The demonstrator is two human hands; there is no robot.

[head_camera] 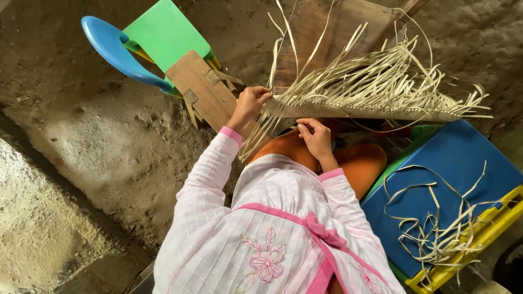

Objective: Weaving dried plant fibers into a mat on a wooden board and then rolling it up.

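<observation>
Left hand (250, 103): centre of the frame, fingers clenched on the left end of the mat's woven edge.
Right hand (316, 136): just below the mat, fingertips pinched together on a thin strip; what exactly it grips is hard to tell.
Mat (359, 95): one half-woven mat of pale strips, upper centre to right; its long axis runs left to right, loose strip ends fanning up and to the right.
Board (327, 32): one brown wooden board under the mat, top centre, tilted.
Loose strips (441, 223): a tangled bunch, too many to count, lower right on the blue stool.
Stools: two; one green and blue (158, 38) in the upper left, one blue with a yellow edge (463, 163) at lower right.
Wood block (204, 90): one, beside the green stool, pointing down to the right.
Labels, signs: none in view.
Floor (81, 141): rough concrete, left half.
</observation>
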